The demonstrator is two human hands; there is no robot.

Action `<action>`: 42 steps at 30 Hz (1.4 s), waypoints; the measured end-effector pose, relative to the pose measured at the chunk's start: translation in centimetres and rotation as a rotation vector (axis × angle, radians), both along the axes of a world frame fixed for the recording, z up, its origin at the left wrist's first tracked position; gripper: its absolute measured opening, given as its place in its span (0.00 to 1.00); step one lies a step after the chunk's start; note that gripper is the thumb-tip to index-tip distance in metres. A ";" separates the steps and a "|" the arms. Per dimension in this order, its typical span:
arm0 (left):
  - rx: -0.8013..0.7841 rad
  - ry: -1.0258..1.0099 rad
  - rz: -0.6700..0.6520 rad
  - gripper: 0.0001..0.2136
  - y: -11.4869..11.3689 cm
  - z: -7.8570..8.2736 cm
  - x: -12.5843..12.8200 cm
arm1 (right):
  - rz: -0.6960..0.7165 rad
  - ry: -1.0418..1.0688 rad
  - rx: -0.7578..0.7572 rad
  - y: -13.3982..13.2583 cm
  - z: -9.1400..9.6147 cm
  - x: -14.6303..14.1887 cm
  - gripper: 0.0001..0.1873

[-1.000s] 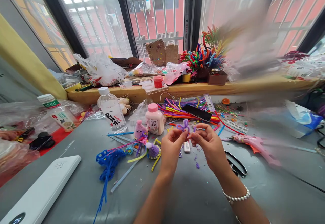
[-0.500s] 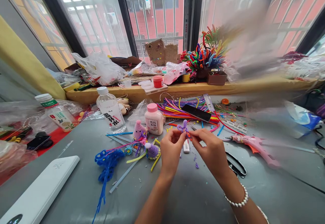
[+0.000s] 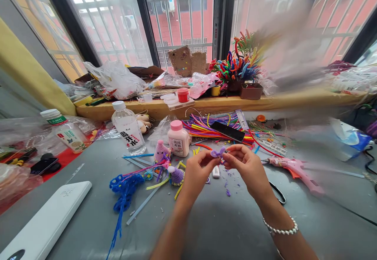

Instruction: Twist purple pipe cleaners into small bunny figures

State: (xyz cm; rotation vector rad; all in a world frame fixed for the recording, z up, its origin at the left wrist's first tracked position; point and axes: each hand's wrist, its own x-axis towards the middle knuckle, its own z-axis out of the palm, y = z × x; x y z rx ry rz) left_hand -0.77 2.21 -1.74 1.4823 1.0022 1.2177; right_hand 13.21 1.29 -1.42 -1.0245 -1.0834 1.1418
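Head view: since half a second ago, the purple fuzzy looped piece [image 3: 217,153] above the table's middle has tipped from upright to nearly flat. Your left hand [image 3: 196,174] pinches its left side; your right hand [image 3: 249,173], now more curled, pinches its right. You have bare grey table [image 3: 226,232] near, between the long white power bank [image 3: 54,220] left and pink plastic glue gun [image 3: 300,167] right.

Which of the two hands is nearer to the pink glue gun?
Right: the right hand is just left of the pink glue gun, near its tip. The left hand is farther left.
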 end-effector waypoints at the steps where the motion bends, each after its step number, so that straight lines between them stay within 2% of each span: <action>1: -0.043 -0.042 -0.029 0.08 0.0 0.2 0.0 | 0.007 0.029 -0.013 0.0 0.0 0.1 0.16; 5: -0.226 -0.200 -0.128 0.08 -0.3 1.0 -0.1 | 0.110 0.081 -0.024 0.1 0.2 0.4 0.12; 8: -0.344 -0.275 -0.208 0.09 -0.5 1.4 0.0 | 0.205 0.006 -0.005 0.3 0.3 0.8 0.13; 12: -0.472 -0.408 -0.226 0.10 -0.5 1.4 0.2 | 0.292 -0.178 0.147 0.5 0.2 1.3 0.11; 16: -0.535 -0.484 -0.237 0.10 -0.3 1.2 0.1 | 0.295 -0.316 0.244 0.5 0.3 1.5 0.10; 24: -0.594 -0.502 -0.194 0.10 -0.3 1.2 0.2 | 0.114 -0.508 0.332 0.1 0.6 1.2 0.08; 30: -0.553 -0.497 -0.173 0.10 -0.4 1.2 0.3 | -0.026 -0.642 0.384 -0.2 0.8 0.9 0.07; 36: -0.492 -0.471 -0.217 0.09 -0.4 1.1 0.1 | -0.073 -0.760 0.421 -0.2 0.7 0.8 0.06; 42: -0.440 -0.422 -0.196 0.10 -0.5 1.1 -0.1 | -0.024 -0.859 0.432 0.1 0.6 1.3 0.07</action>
